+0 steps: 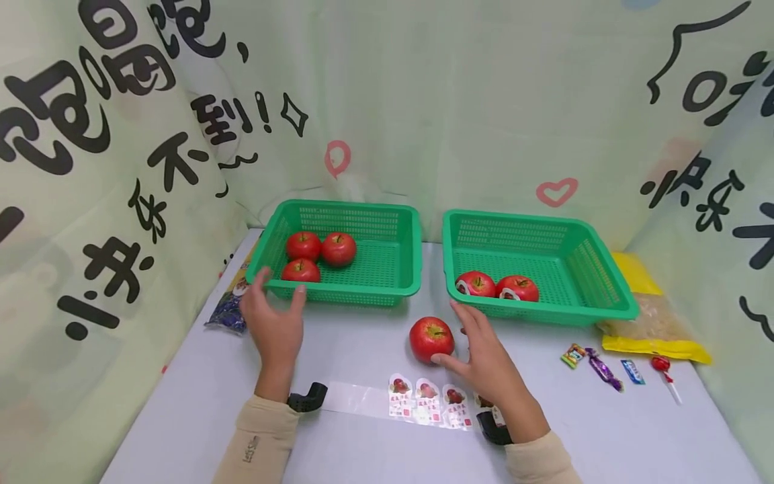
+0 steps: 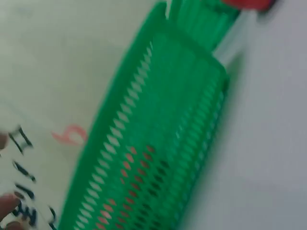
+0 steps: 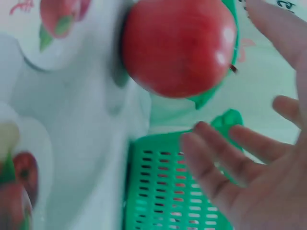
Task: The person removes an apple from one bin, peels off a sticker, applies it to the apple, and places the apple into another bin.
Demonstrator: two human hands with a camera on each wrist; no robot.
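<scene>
The right hand (image 1: 490,363) lies slack beside a red apple (image 1: 431,338) on the desk (image 1: 363,336) — thumb touching, grip around nothing. The left hand (image 1: 275,323) (fingers spread, holding nothing) hovers at the left green basket (image 1: 387,269).

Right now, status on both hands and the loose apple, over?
Right hand open beside the apple, thumb near it. Left hand open at the left basket. Sticker strip lies near.
</scene>
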